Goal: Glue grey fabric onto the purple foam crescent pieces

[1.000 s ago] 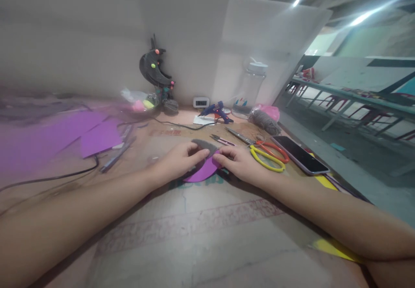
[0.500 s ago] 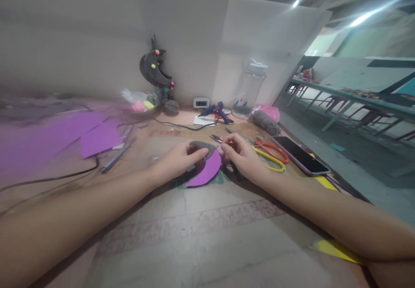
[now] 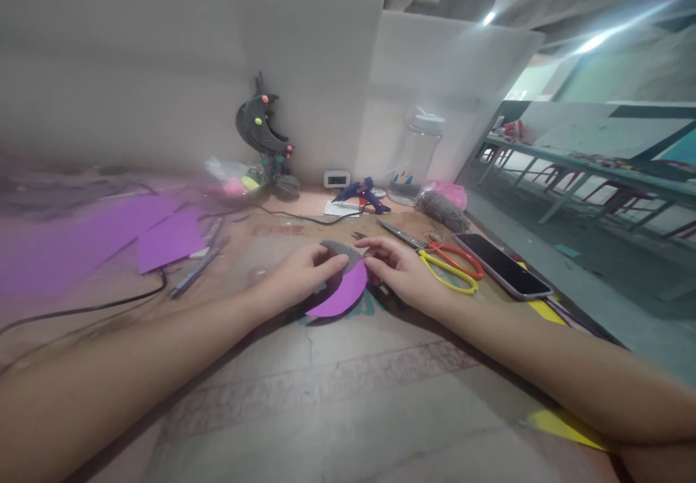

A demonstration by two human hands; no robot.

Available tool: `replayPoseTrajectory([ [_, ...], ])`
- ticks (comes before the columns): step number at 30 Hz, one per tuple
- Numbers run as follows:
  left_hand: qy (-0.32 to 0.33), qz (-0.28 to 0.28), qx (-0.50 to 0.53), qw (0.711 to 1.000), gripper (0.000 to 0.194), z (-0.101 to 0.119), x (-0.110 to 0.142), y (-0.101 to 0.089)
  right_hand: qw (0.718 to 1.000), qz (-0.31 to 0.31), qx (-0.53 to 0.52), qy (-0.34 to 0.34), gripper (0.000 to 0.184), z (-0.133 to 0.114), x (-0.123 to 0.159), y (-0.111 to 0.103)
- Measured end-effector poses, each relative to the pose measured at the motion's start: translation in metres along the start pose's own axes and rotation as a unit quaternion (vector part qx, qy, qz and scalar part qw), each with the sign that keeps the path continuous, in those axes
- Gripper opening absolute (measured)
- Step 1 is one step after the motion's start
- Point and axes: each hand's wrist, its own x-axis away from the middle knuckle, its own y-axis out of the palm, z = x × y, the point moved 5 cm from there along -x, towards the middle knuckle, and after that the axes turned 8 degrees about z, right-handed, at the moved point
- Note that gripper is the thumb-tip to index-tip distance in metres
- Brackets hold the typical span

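Note:
A crescent cutout [image 3: 344,293] of purple paper is held just above the table, its lower tip pointing left. Grey material [image 3: 341,252], which looks like yarn or felt, covers its upper part. My left hand [image 3: 307,273] is closed on the grey upper end, thumb on top and fingers behind. At the crescent's right edge, where grey meets purple, the thumb and fingertips of my right hand [image 3: 394,265] pinch in. Whether a loose strand lies between those fingertips is too small to tell. Scissors [image 3: 449,264] with orange and yellow handles lie just beyond my right hand.
Purple sheets [image 3: 168,236], a pen [image 3: 196,273] and a black cable [image 3: 87,309] lie left. Behind stand a dark crescent ornament [image 3: 261,126], a small clock [image 3: 336,179], a blue glue gun [image 3: 365,194] and a bottle [image 3: 417,153]. Grey yarn [image 3: 443,211] and a phone [image 3: 503,265] are right.
My right fingertips have come in against the crescent's edge, having been slightly apart from it. The crescent has shifted a little left and down, and the scissors show more fully.

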Motion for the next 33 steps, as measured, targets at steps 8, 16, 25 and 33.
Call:
replayPoseTrajectory([
  [8,-0.005,0.001,-0.012,1.0,0.041,0.002,0.0,0.0,0.999,0.021,0.032,0.02,0.033,0.004,-0.001,-0.005],
  [16,0.001,0.006,0.0,1.0,0.04,-0.001,-0.001,0.0,0.999,-0.022,-0.035,0.022,0.032,0.004,-0.001,0.0],
  [25,0.007,-0.002,-0.009,1.0,0.041,0.001,0.0,0.0,1.0,0.03,0.001,0.006,0.025,0.006,-0.006,-0.007],
  [33,-0.008,-0.003,-0.015,1.0,0.041,0.002,0.0,0.0,0.996,0.049,0.069,0.01,0.025,0.001,-0.005,-0.009],
])
